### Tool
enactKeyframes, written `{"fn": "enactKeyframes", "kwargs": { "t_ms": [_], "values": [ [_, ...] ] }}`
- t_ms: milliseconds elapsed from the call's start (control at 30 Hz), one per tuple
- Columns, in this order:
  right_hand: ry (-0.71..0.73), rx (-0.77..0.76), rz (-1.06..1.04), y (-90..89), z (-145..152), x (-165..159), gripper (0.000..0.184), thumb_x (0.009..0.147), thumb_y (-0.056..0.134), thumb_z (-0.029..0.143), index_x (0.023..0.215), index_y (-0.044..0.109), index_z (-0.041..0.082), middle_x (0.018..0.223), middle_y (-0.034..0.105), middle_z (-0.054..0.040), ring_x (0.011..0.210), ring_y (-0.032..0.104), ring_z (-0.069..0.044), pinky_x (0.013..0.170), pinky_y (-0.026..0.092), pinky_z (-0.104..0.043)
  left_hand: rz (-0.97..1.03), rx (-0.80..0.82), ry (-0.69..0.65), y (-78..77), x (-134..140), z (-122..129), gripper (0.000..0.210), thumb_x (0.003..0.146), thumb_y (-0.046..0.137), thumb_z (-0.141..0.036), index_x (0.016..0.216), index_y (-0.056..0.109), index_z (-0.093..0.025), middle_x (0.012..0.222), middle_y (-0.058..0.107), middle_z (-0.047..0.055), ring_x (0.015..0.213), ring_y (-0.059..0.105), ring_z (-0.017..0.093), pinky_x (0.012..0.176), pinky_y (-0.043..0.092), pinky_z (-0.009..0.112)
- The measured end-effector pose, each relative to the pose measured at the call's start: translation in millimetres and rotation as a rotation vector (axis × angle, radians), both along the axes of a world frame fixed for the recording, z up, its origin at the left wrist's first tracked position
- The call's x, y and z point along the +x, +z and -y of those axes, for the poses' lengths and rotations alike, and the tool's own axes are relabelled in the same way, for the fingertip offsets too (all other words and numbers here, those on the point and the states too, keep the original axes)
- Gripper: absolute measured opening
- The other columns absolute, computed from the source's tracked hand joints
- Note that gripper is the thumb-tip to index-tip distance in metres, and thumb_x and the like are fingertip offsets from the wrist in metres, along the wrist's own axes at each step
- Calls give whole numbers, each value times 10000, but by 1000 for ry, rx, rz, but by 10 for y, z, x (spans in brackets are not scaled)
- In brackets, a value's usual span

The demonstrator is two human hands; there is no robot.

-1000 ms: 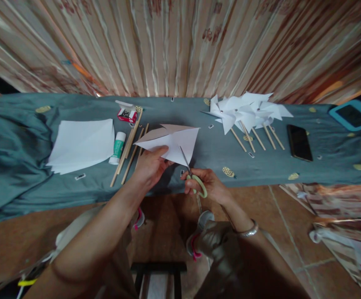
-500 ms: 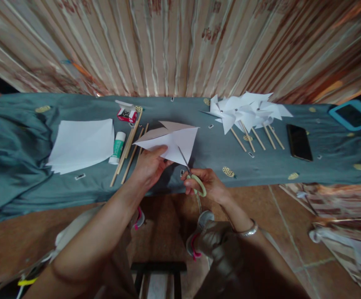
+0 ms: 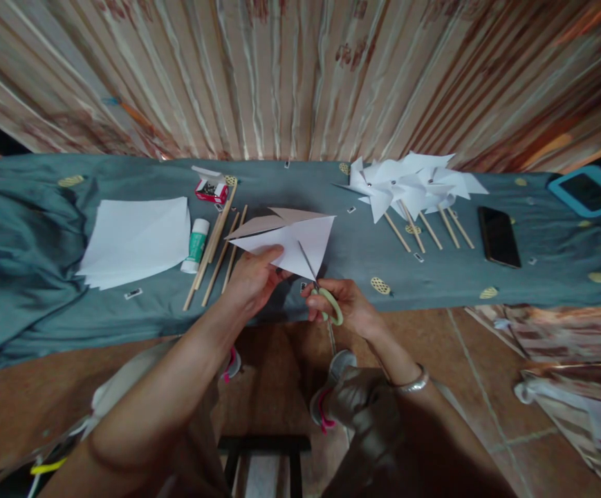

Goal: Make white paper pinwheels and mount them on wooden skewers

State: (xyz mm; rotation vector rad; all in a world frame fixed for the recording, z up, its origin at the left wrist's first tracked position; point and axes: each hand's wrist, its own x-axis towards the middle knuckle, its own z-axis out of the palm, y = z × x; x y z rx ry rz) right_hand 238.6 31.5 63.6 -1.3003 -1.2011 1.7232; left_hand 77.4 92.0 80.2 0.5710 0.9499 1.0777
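My left hand (image 3: 259, 277) grips a white sheet of paper (image 3: 310, 238) near its lower left edge, thumb on top. Slits run in from the paper's corners, and its far flap stands partly lifted. In my right hand (image 3: 346, 304) is a pair of scissors (image 3: 334, 308) with pale green handles, my fingers in the loops. The blades lie across the paper's lower right corner, pointing up and left toward its middle. Left of the paper lie several wooden sticks (image 3: 217, 235) and a glue stick (image 3: 196, 245) with a green label.
A stack of white paper (image 3: 134, 242) lies at the left. Behind the glue stick stands an open red box (image 3: 211, 189) of small pins. Several paper pinwheels (image 3: 409, 183) on sticks, a black phone (image 3: 498, 236) and a blue-framed tablet (image 3: 590, 192) lie rightward on the green tablecloth (image 3: 290, 183).
The paper has shifted slightly to the right and toward me, with my left hand. The scissors now reach along the slit in the lower right corner, and my right hand has barely moved.
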Motion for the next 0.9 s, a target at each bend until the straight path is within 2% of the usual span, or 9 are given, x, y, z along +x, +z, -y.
{"fn": "enactKeyframes", "kwargs": {
  "t_ms": [200,300,433,900],
  "values": [
    [-14,-32,6,18,-5,-11,530,584,787,643,737,668,150,532,620,16,462,550,-79,451,425,-189,18,15,-3,-13,-5,8,278,653,682,-134,919,668,-212,776,703,1,669,613,157,535,428,232],
    [-21,-26,9,22,-2,-16,515,593,792,625,750,666,151,555,630,14,474,552,-79,464,431,-194,19,19,7,-13,5,19,300,633,697,-132,921,654,-202,739,683,-9,632,599,148,530,427,236],
    [-39,-14,11,20,2,-20,512,595,795,613,771,660,152,558,630,17,482,551,-85,470,428,-201,4,22,1,-11,16,30,316,627,705,-144,933,646,-195,763,681,-2,682,617,165,571,452,255],
    [-50,-61,42,15,8,-60,487,579,799,602,700,650,154,513,614,24,447,530,-77,453,401,-195,-34,11,-8,-40,0,34,313,592,721,-184,898,654,-191,777,681,7,678,599,159,549,459,243]
  ]
}}
